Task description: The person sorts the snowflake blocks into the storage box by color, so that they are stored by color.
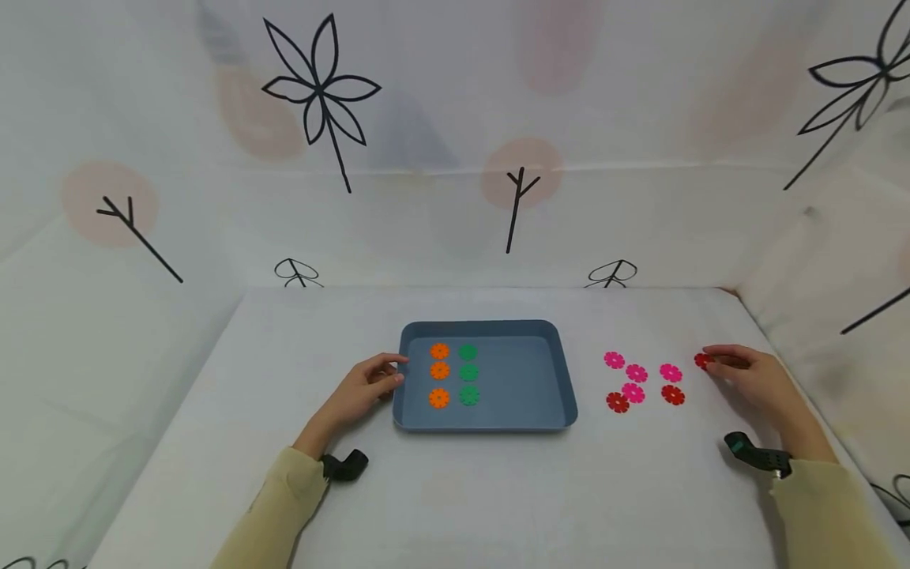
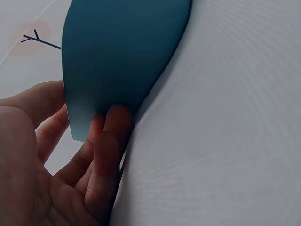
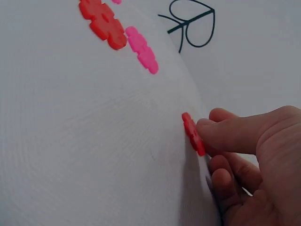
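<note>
My left hand [image 1: 366, 389] holds the left wall of a blue-grey tray [image 1: 512, 431]; in the left wrist view several fingers [image 2: 106, 165] lie against its outer wall. Inside the tray stand two columns: three orange flower-shaped discs [image 1: 440, 371] at the left, with three green discs [image 1: 468, 372] beside them. At the far right my right hand [image 1: 757, 383] pinches a red flower-shaped disc [image 3: 192, 134] at the white surface, the disc tilted on edge. Left of that hand lie several pink discs [image 1: 671, 372] and two more red discs [image 1: 672, 395].
A white cloth [image 1: 483, 498] covers the table. Behind it and at both sides rise pale curtains [image 1: 419, 229] with black plant drawings. A black wrist device [image 1: 344, 466] sits on the left wrist, another [image 1: 757, 456] on the right.
</note>
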Demonstrator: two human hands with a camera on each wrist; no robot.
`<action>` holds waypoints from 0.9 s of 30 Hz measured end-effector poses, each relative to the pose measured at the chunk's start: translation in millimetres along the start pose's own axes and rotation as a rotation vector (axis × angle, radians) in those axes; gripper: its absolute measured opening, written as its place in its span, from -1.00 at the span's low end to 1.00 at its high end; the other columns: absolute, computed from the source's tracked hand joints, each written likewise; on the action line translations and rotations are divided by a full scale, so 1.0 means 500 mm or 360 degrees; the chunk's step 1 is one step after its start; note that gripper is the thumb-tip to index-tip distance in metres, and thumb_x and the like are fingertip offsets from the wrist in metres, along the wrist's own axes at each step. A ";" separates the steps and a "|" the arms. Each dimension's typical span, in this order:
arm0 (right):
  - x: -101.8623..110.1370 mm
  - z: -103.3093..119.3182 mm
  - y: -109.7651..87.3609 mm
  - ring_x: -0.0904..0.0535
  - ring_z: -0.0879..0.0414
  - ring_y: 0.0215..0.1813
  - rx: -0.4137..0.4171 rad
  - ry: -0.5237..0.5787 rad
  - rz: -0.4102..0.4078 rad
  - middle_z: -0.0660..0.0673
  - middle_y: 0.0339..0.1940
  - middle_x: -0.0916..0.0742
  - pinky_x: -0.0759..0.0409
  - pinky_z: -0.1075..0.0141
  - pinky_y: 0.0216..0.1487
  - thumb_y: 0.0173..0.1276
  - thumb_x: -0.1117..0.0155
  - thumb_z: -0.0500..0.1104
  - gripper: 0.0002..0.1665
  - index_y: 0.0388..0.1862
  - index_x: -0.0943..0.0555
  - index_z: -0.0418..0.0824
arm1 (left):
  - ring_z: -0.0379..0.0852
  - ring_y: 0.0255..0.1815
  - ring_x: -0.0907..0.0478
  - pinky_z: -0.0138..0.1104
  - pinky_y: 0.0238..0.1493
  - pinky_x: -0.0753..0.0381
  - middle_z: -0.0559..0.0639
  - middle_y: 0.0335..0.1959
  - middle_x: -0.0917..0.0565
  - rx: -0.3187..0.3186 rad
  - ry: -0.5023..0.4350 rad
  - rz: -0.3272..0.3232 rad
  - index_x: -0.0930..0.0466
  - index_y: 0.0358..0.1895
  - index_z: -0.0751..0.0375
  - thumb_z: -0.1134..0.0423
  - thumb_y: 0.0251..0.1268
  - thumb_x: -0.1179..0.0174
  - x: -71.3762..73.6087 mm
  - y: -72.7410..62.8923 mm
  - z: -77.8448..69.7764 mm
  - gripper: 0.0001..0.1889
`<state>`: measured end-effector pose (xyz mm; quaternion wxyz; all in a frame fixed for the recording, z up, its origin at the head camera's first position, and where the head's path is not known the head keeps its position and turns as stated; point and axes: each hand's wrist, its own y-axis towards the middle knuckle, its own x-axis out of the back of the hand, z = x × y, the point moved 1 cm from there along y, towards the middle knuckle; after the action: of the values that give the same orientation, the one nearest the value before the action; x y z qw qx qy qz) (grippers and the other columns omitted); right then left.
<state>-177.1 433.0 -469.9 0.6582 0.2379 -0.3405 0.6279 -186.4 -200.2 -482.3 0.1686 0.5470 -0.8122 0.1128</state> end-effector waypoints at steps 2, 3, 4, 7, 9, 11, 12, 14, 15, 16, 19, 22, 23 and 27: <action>-0.001 -0.003 0.002 -0.28 -0.44 0.25 -0.0027 0.0039 0.0011 -0.52 0.23 -0.47 -0.45 -0.08 0.01 0.53 -0.12 0.09 -0.32 0.36 -0.38 -0.41 | -0.04 -0.33 -0.55 -0.31 -0.35 -0.53 0.09 -0.18 -0.56 -0.0001 0.0000 -0.0002 -0.54 0.25 0.19 0.18 0.47 -0.20 -0.001 0.000 -0.001 -0.63; -0.001 -0.004 0.003 -0.25 -0.45 0.27 -0.0043 0.0057 0.0020 -0.51 0.25 -0.46 -0.40 -0.17 0.04 0.52 -0.12 0.11 -0.30 0.37 -0.37 -0.40 | -0.04 -0.34 -0.55 -0.31 -0.36 -0.53 0.08 -0.18 -0.56 -0.0001 -0.0002 -0.0006 -0.54 0.25 0.19 0.18 0.46 -0.20 -0.001 0.000 0.000 -0.63; -0.002 -0.004 0.005 -0.25 -0.46 0.28 -0.0054 0.0065 0.0026 -0.51 0.25 -0.45 -0.38 -0.23 0.06 0.51 -0.14 0.12 -0.27 0.38 -0.35 -0.39 | -0.04 -0.34 -0.55 -0.31 -0.36 -0.53 0.08 -0.19 -0.56 0.0000 -0.0002 -0.0009 -0.54 0.24 0.19 0.18 0.46 -0.20 -0.001 -0.001 0.002 -0.63; -0.002 -0.004 0.009 -0.24 -0.44 0.28 -0.0081 0.0086 0.0025 -0.50 0.26 -0.43 -0.33 -0.28 0.10 0.49 -0.17 0.13 -0.26 0.39 -0.35 -0.38 | -0.04 -0.35 -0.54 -0.31 -0.36 -0.53 0.08 -0.20 -0.55 0.0008 -0.0004 -0.0018 -0.55 0.24 0.18 0.18 0.46 -0.21 -0.002 -0.002 0.004 -0.64; -0.002 -0.002 0.009 -0.24 -0.43 0.27 -0.0087 0.0099 0.0014 -0.49 0.26 -0.42 -0.34 -0.24 0.08 0.49 -0.19 0.10 -0.28 0.38 -0.36 -0.38 | -0.03 -0.35 -0.54 -0.31 -0.36 -0.53 0.08 -0.20 -0.56 0.0017 -0.0005 -0.0019 -0.55 0.24 0.17 0.18 0.46 -0.21 -0.002 -0.002 0.005 -0.64; -0.002 -0.001 0.007 -0.22 -0.43 0.28 -0.0103 0.0116 0.0013 -0.49 0.28 -0.42 -0.34 -0.20 0.06 0.50 -0.19 0.08 -0.30 0.38 -0.36 -0.39 | -0.02 -0.34 -0.54 -0.31 -0.36 -0.54 0.09 -0.19 -0.56 0.0026 -0.0002 -0.0016 -0.55 0.24 0.16 0.17 0.46 -0.20 -0.003 -0.002 0.005 -0.64; -0.003 0.000 0.006 -0.21 -0.44 0.30 -0.0111 0.0132 0.0018 -0.49 0.29 -0.41 -0.35 -0.20 0.07 0.50 -0.19 0.06 -0.30 0.38 -0.36 -0.39 | -0.02 -0.34 -0.54 -0.31 -0.36 -0.53 0.09 -0.19 -0.56 0.0029 -0.0002 -0.0016 -0.55 0.24 0.16 0.18 0.46 -0.20 -0.004 -0.001 0.006 -0.64; -0.005 0.001 0.003 -0.18 -0.46 0.32 -0.0134 0.0149 0.0025 -0.50 0.31 -0.39 -0.34 -0.21 0.08 0.50 -0.18 0.05 -0.31 0.39 -0.36 -0.39 | -0.01 -0.34 -0.54 -0.32 -0.36 -0.53 0.08 -0.19 -0.56 0.0036 0.0006 -0.0018 -0.55 0.25 0.17 0.19 0.46 -0.20 -0.004 -0.001 0.006 -0.63; -0.006 0.002 0.002 -0.17 -0.46 0.33 -0.0148 0.0154 0.0026 -0.50 0.32 -0.39 -0.33 -0.23 0.10 0.50 -0.18 0.04 -0.31 0.40 -0.36 -0.38 | -0.01 -0.33 -0.54 -0.31 -0.36 -0.53 0.08 -0.19 -0.56 0.0038 0.0008 -0.0019 -0.54 0.26 0.19 0.20 0.46 -0.20 -0.005 0.000 0.006 -0.63; -0.007 0.003 0.001 -0.16 -0.48 0.33 -0.0155 0.0163 0.0024 -0.50 0.33 -0.38 -0.33 -0.25 0.12 0.50 -0.18 0.03 -0.32 0.40 -0.35 -0.39 | 0.00 -0.33 -0.54 -0.31 -0.36 -0.53 0.09 -0.19 -0.56 0.0039 0.0011 -0.0019 -0.53 0.26 0.20 0.21 0.47 -0.20 -0.005 0.000 0.007 -0.63; -0.011 0.005 0.000 -0.16 -0.48 0.32 -0.0166 0.0159 0.0012 -0.51 0.33 -0.36 -0.31 -0.28 0.14 0.51 -0.17 -0.06 -0.37 0.41 -0.35 -0.39 | 0.05 -0.32 -0.54 -0.29 -0.36 -0.53 0.10 -0.18 -0.55 0.0046 0.0025 -0.0012 -0.51 0.28 0.27 0.27 0.48 -0.17 -0.004 0.001 0.003 -0.62; -0.015 0.006 -0.001 -0.18 -0.48 0.30 -0.0150 0.0136 0.0019 -0.52 0.31 -0.36 -0.31 -0.29 0.14 0.51 -0.17 -0.10 -0.38 0.41 -0.35 -0.39 | 0.09 -0.32 -0.54 -0.26 -0.35 -0.54 0.11 -0.19 -0.55 0.0048 0.0021 0.0002 -0.49 0.28 0.34 0.31 0.48 -0.15 -0.001 -0.005 -0.019 -0.62; -0.016 0.007 -0.002 -0.19 -0.48 0.29 -0.0149 0.0128 0.0017 -0.51 0.31 -0.37 -0.31 -0.29 0.13 0.50 -0.18 -0.10 -0.38 0.41 -0.36 -0.39 | 0.09 -0.32 -0.54 -0.26 -0.34 -0.55 0.10 -0.19 -0.55 0.0046 0.0020 0.0011 -0.49 0.28 0.36 0.31 0.49 -0.15 0.000 -0.007 -0.030 -0.62; -0.017 0.007 -0.005 -0.20 -0.48 0.28 -0.0155 0.0118 0.0004 -0.51 0.29 -0.38 -0.33 -0.26 0.10 0.50 -0.21 -0.05 -0.35 0.40 -0.36 -0.40 | 0.08 -0.33 -0.54 -0.26 -0.33 -0.56 0.11 -0.20 -0.56 0.0005 -0.0006 0.0031 -0.49 0.25 0.41 0.32 0.48 -0.15 0.004 -0.020 -0.069 -0.63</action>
<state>-175.2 424.4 -473.5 0.6805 0.1817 -0.3464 0.6196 -172.7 -192.7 -449.8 0.1653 0.5394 -0.8177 0.1146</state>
